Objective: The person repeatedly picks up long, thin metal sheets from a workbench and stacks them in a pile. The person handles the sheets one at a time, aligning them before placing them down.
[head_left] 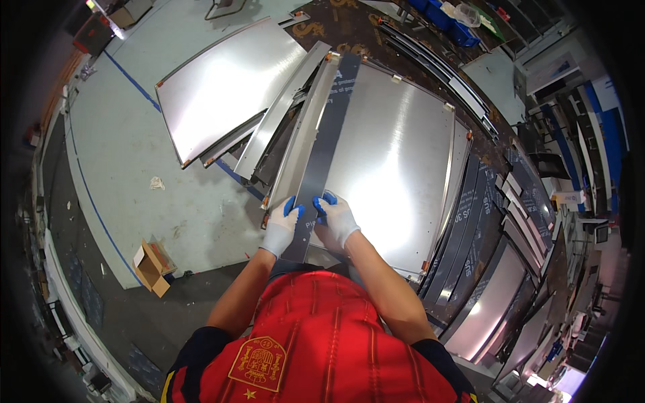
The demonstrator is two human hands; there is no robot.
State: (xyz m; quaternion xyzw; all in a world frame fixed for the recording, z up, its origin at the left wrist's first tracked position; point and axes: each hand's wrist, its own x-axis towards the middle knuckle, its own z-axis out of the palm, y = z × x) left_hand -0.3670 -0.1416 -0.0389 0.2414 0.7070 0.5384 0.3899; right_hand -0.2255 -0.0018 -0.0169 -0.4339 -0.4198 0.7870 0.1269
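Observation:
A long, narrow metal strip (330, 127) with dark printed film lies lengthwise in front of me, its near end by my waist. My left hand (281, 227), in a white glove with blue fingertips, is closed on its left edge. On the opposite edge, my right hand (338, 216), gloved alike, is closed with its fingertips at the strip. Beneath and to the right is a large shiny metal panel (396, 158) with small orange corner pieces. A bare metal channel (285, 111) lies at the left, over other panels.
Another shiny panel (225, 80) lies at the far left. Dark film-covered strips (463, 225) are stacked to the right, with more metal panels (487, 302) beyond. An opened cardboard box (153, 269) sits on the floor at left. Blue bins (443, 20) stand at the back.

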